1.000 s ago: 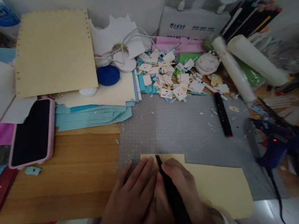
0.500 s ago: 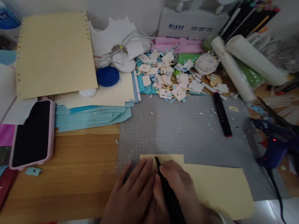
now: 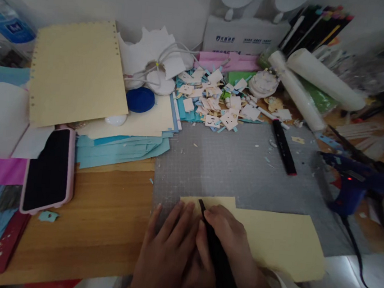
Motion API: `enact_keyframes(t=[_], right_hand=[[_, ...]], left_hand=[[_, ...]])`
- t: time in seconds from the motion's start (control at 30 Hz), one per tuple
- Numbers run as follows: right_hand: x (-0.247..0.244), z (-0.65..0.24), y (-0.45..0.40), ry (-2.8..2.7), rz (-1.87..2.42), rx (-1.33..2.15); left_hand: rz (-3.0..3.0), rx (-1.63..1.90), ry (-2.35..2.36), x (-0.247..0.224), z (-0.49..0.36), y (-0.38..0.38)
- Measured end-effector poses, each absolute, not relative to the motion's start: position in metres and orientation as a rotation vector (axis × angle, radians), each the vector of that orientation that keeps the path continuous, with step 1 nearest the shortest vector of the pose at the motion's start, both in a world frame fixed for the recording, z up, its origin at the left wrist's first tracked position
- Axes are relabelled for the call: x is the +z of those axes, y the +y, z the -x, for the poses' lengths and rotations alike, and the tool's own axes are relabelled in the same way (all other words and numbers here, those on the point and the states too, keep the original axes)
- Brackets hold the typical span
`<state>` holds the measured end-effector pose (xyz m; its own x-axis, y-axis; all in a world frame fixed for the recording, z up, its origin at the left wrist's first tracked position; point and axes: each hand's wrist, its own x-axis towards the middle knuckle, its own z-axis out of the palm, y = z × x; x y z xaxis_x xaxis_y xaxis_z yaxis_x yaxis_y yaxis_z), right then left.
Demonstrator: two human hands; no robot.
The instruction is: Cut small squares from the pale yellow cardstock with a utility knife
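My right hand grips a black craft knife, its narrow dark tip slanting up and left onto a cream paper sheet. Beside it, my left hand lies flat with fingers stretched, the fingertips pressing the left part of that sheet. The paper has a stepped upper edge and rests on a grey cutting mat. Part of the sheet is hidden beneath both hands.
Small paper cut-outs with drawn faces are heaped behind the mat. A black marker lies on it. To the right is a blue glue gun with its cord. At left are a phone and stacked coloured paper.
The view has shifted slightly, so the things at left appear further right. My left fingers are spread a little differently; the knife tip stays at nearly the same spot on the paper.
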<state>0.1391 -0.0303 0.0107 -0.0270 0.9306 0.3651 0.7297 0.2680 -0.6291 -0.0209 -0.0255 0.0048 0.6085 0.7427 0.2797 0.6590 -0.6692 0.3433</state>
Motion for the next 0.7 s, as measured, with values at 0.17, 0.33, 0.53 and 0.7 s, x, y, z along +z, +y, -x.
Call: enact_keyframes(t=[0.17,0.33,0.53,0.7], right_hand=[[0.0088,-0.1392,-0.0293,-1.775,1.494,0.314],[0.0083,-0.1396,-0.0295,-1.771,1.482,0.329],[0.0072,-0.1394,-0.0306,-1.783,1.485,0.314],[0.0072,-0.1397,-0.0302,-1.775,1.501,0.305]], left_hand=[[-2.611,0.686,1.089,0.0008,0.0242,-0.0316],[-2.591,0.772,1.084,0.0022,0.0262,-0.0321],[-2.64,0.765,1.053,0.0055,0.0271,-0.0276],[-2.62,0.789,1.062,0.0065,0.0269,-0.0265]])
